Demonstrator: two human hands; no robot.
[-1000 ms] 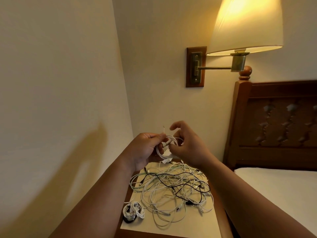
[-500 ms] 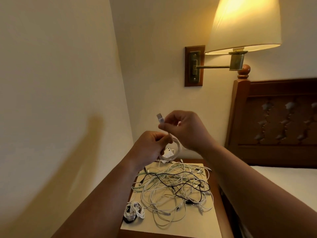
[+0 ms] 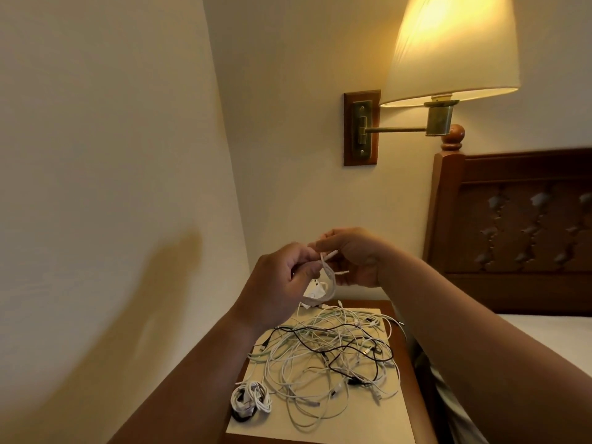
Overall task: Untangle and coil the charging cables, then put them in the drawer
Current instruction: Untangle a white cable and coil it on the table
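Observation:
A small white coiled cable (image 3: pixel 330 280) hangs in the air above the nightstand. My left hand (image 3: pixel 282 280) grips the coil from the left. My right hand (image 3: pixel 355 254) pinches the cable's loose end at the top of the coil. Below them a tangle of white, pale green and black cables (image 3: pixel 333 357) is spread over a cream sheet (image 3: pixel 394 421) on the wooden nightstand (image 3: pixel 413 373). A finished white coil (image 3: pixel 251 400) lies at the sheet's near left corner, partly over a black one. No drawer is visible.
A lit wall lamp (image 3: pixel 448 49) on a brass swing arm hangs above right of my hands. The wooden headboard (image 3: pixel 512 229) and a white bed (image 3: pixel 544 334) adjoin the nightstand on the right. A plain wall runs close on the left.
My right hand has come down from above the coil with the cable end and now meets my left hand at the coil's top. The tangle on the sheet has not moved.

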